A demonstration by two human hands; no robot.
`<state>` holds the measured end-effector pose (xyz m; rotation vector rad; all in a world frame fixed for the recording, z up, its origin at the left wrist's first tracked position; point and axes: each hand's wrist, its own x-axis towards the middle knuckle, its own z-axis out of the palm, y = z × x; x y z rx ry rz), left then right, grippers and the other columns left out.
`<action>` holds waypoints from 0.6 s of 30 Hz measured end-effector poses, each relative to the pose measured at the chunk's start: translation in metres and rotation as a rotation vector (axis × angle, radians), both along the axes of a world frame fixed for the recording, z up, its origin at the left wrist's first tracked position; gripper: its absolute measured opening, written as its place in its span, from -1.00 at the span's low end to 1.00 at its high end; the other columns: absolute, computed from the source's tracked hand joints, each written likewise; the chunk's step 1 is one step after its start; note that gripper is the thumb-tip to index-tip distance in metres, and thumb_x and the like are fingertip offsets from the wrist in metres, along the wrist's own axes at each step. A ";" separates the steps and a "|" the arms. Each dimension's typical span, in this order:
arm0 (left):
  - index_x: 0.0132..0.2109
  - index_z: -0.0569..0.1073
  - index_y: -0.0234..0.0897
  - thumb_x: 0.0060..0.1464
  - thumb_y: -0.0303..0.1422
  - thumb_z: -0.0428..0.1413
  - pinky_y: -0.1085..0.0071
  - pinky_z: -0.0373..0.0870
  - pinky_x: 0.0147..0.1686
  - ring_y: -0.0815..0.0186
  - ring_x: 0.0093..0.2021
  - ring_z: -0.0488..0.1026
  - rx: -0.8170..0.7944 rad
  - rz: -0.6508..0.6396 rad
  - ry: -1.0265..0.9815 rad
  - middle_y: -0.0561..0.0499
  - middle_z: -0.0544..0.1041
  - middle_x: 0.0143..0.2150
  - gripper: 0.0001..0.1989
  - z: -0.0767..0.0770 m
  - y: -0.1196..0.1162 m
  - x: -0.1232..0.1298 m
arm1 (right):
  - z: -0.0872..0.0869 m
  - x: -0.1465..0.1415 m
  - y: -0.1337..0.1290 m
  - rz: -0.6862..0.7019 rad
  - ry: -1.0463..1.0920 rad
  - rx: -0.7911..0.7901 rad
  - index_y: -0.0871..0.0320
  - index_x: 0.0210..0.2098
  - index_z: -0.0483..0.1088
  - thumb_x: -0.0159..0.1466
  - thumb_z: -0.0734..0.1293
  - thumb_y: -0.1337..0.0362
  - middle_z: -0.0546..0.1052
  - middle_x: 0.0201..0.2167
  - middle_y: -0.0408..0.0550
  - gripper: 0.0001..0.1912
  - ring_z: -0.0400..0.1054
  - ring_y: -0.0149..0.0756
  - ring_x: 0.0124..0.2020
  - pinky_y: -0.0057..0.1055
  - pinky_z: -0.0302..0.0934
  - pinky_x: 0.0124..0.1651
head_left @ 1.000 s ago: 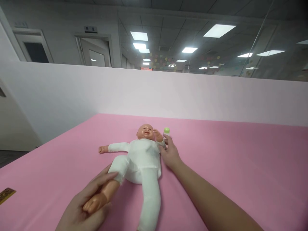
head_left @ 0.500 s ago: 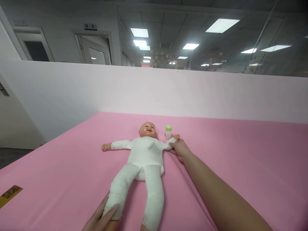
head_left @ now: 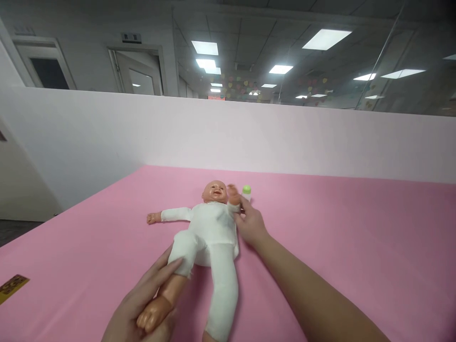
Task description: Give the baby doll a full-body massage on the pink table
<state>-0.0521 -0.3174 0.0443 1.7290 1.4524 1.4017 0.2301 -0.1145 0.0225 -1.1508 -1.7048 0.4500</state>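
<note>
Baby doll (head_left: 213,228) in white cloth suit lies face-up on pink counter (head_left: 320,237), head at far end. L hand (head_left: 142,299) holds the doll's bent leg on img-left side, thumb & fingers round the lower leg, bare foot near palm. R hand (head_left: 251,222) grips the raised arm by the wrist. Other arm out flat, other leg straight. Green-capped bottle (head_left: 246,192) just beyond R hand. Yellow/blk label (head_left: 13,287) at L edge; white partition (head_left: 249,137) behind.
</note>
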 end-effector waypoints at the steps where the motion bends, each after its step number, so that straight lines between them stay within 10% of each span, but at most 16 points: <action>1: 0.24 0.60 -0.01 0.02 -0.35 0.28 0.06 0.24 0.37 -0.07 0.42 0.31 -0.004 -0.012 -0.007 -0.01 0.41 0.42 -0.41 0.000 0.008 0.000 | -0.001 -0.004 -0.002 0.032 -0.141 0.052 -0.11 0.44 0.25 0.36 0.27 0.44 0.59 0.13 -0.06 -0.31 0.48 -0.10 0.10 -0.10 0.36 0.20; 8: 0.34 0.50 -0.05 0.10 -0.26 0.24 0.01 0.24 0.38 -0.03 0.43 0.29 -0.127 -0.099 -0.067 -0.05 0.36 0.45 -0.37 0.013 0.060 0.007 | -0.007 -0.013 -0.004 0.108 -0.669 0.251 -0.18 0.36 0.39 0.41 0.35 0.38 0.37 0.38 0.02 -0.43 0.19 0.08 0.37 0.12 0.11 0.41; 18: 0.32 0.52 -0.13 0.11 -0.07 0.24 0.10 0.40 0.28 -0.05 0.35 0.40 -0.104 -0.081 -0.082 -0.07 0.54 0.28 -0.35 0.029 0.079 0.019 | -0.007 -0.009 -0.009 0.154 -0.540 0.161 0.01 0.33 0.42 0.37 0.36 0.41 0.39 0.37 0.05 -0.45 0.18 0.00 0.42 0.04 0.10 0.46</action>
